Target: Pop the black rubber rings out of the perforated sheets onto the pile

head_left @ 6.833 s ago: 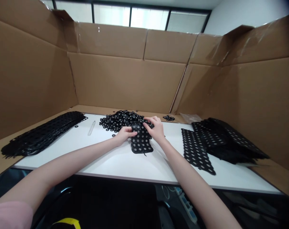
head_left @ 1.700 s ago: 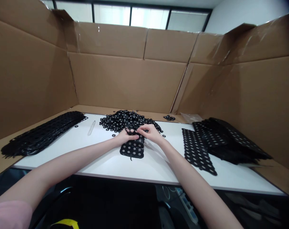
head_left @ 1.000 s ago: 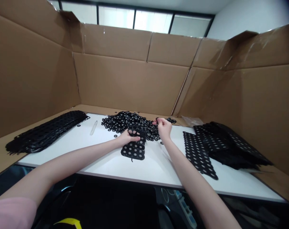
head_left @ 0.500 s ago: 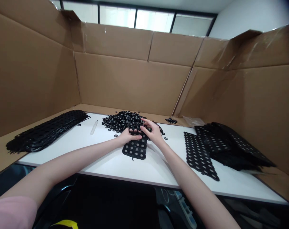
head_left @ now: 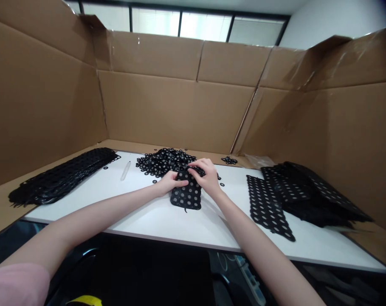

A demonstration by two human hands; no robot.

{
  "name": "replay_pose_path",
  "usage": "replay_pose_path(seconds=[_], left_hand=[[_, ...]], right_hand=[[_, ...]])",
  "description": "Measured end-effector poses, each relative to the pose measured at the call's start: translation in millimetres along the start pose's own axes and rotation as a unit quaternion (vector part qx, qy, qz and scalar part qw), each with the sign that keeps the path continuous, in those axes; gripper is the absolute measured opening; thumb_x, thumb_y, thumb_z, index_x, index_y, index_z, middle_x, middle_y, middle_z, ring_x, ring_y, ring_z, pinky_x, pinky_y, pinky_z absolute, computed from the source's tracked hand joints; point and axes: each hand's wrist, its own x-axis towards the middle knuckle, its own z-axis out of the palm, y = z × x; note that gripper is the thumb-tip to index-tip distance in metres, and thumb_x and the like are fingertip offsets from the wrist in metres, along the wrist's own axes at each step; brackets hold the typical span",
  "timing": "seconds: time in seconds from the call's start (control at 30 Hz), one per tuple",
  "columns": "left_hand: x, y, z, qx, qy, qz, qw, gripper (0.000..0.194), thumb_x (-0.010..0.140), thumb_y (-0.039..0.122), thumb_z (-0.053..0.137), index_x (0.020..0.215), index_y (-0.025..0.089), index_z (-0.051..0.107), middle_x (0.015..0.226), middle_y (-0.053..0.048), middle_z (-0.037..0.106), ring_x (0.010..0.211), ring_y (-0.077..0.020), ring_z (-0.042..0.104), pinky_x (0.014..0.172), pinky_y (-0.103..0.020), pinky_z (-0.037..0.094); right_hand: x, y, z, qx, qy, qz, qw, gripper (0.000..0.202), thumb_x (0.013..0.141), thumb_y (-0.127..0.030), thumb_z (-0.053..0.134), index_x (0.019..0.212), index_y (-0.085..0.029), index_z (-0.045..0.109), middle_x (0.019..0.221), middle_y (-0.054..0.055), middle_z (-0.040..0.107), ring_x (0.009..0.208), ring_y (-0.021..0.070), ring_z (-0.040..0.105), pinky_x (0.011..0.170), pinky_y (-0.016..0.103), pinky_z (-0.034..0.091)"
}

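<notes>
The left hand is closed on a black dotted sheet, thumb across its upper face. The right hand has its thumb and fingertips close together at the sheet's far edge; whether they grip it, or a loose ring, I cannot tell. Since a moment ago, the sheet has shifted slightly to the right, and the right hand's fingers have drawn closer together, so both hands now work at its far part. Its long axis runs away from the person, its near end, with a small tail, pointing towards them. Just beyond lies a pile of black rings on the white worktop.
</notes>
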Motion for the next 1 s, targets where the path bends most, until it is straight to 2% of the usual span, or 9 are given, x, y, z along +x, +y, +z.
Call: replay_pose_path(seconds=[0.07, 0.13, 0.27, 0.43, 0.5, 0.73, 0.87, 0.93, 1.0], left_hand=[[1.0, -1.1, -1.2, 0.041, 0.002, 0.018, 0.999, 0.03, 0.058, 0.034, 0.077, 0.07, 0.009, 0.066, 0.066, -0.002, 0.065, 0.062, -0.0135, 0.057, 0.062, -0.026, 0.042], [1.7, -1.4, -1.3, 0.098, 0.001, 0.042, 0.994, 0.029, 0.058, 0.035, 0.076, 0.066, 0.009, 0.065, 0.061, 0.0, 0.062, 0.06, -0.0127, 0.054, 0.059, -0.024, 0.039], [1.5, -0.2, 1.0, 0.18, -0.026, 0.086, 0.979, 0.029, 0.062, 0.037, 0.072, 0.064, 0.01, 0.063, 0.058, 0.002, 0.057, 0.058, -0.0109, 0.049, 0.055, -0.023, 0.035], [2.0, -0.1, 2.5, 0.279, 0.028, 0.09, 0.956, 0.043, 0.068, 0.044, 0.063, 0.045, 0.014, 0.044, 0.043, 0.007, 0.031, 0.046, -0.006, 0.026, 0.045, -0.022, 0.018], [3.0, -1.1, 1.9, 0.297, 0.026, 0.099, 0.949, 0.046, 0.068, 0.047, 0.061, 0.043, 0.014, 0.04, 0.044, 0.007, 0.027, 0.047, -0.0061, 0.022, 0.045, -0.023, 0.016], [3.8, -2.4, 1.1, 0.337, 0.017, 0.121, 0.934, 0.047, 0.07, 0.046, 0.059, 0.043, 0.015, 0.036, 0.044, 0.006, 0.028, 0.047, -0.0066, 0.023, 0.046, -0.024, 0.016], [2.0, -0.1, 1.4, 0.316, -0.02, 0.13, 0.94, 0.039, 0.072, 0.041, 0.059, 0.048, 0.014, 0.044, 0.046, 0.006, 0.036, 0.049, -0.0073, 0.03, 0.049, -0.023, 0.022], [1.3, 1.0, 1.3, 0.284, -0.011, 0.109, 0.952, 0.039, 0.071, 0.042, 0.06, 0.048, 0.014, 0.046, 0.046, 0.005, 0.036, 0.049, -0.0074, 0.03, 0.048, -0.023, 0.022], [0.7, 1.8, 1.2, 0.25, 0.003, 0.091, 0.964, 0.039, 0.071, 0.043, 0.06, 0.049, 0.014, 0.047, 0.047, 0.005, 0.038, 0.048, -0.0076, 0.031, 0.048, -0.023, 0.022]], right_hand=[[-0.3, -5.6, 2.0, -0.004, -0.071, -0.034, 0.997, 0.02, 0.078, -0.037, 0.061, 0.092, -0.025, 0.068, 0.089, 0.005, 0.064, 0.09, 0.0224, 0.051, 0.085, 0.039, 0.034], [-0.7, -8.1, 4.5, -0.022, -0.11, -0.051, 0.992, 0.022, 0.075, -0.04, 0.064, 0.09, -0.025, 0.069, 0.086, 0.005, 0.066, 0.09, 0.0226, 0.051, 0.084, 0.04, 0.031], [-2.1, -6.5, 8.3, -0.045, -0.139, -0.064, 0.987, 0.02, 0.077, -0.041, 0.062, 0.084, -0.024, 0.07, 0.079, 0.004, 0.068, 0.088, 0.0211, 0.05, 0.085, 0.04, 0.027], [-3.9, -2.9, 11.2, -0.032, -0.164, -0.049, 0.985, 0.02, 0.086, -0.031, 0.051, 0.082, -0.025, 0.07, 0.08, 0.002, 0.069, 0.086, 0.0185, 0.051, 0.083, 0.039, 0.024], [-3.9, -3.2, 11.9, -0.026, -0.174, -0.029, 0.984, 0.021, 0.086, -0.029, 0.051, 0.08, -0.026, 0.07, 0.081, 0.002, 0.069, 0.086, 0.018, 0.051, 0.082, 0.038, 0.024], [-0.5, -6.1, 14.9, 0.018, -0.179, 0.062, 0.982, 0.023, 0.083, -0.023, 0.051, 0.067, -0.022, 0.067, 0.071, 0.001, 0.064, 0.079, 0.0169, 0.051, 0.077, 0.034, 0.029], [0.5, -3.5, 14.8, 0.03, -0.156, 0.093, 0.983, 0.033, 0.083, -0.025, 0.049, 0.052, -0.018, 0.059, 0.061, 0.002, 0.058, 0.066, 0.0159, 0.049, 0.066, 0.031, 0.034], [0.2, -1.7, 12.7, 0.05, -0.161, 0.066, 0.983, 0.027, 0.082, -0.027, 0.05, 0.06, -0.02, 0.064, 0.066, 0.002, 0.063, 0.07, 0.0171, 0.051, 0.068, 0.031, 0.037], [-0.2, 0.0, 10.1, 0.077, -0.172, 0.033, 0.982, 0.017, 0.08, -0.028, 0.054, 0.077, -0.022, 0.07, 0.077, 0.003, 0.068, 0.078, 0.0186, 0.054, 0.074, 0.032, 0.039]])
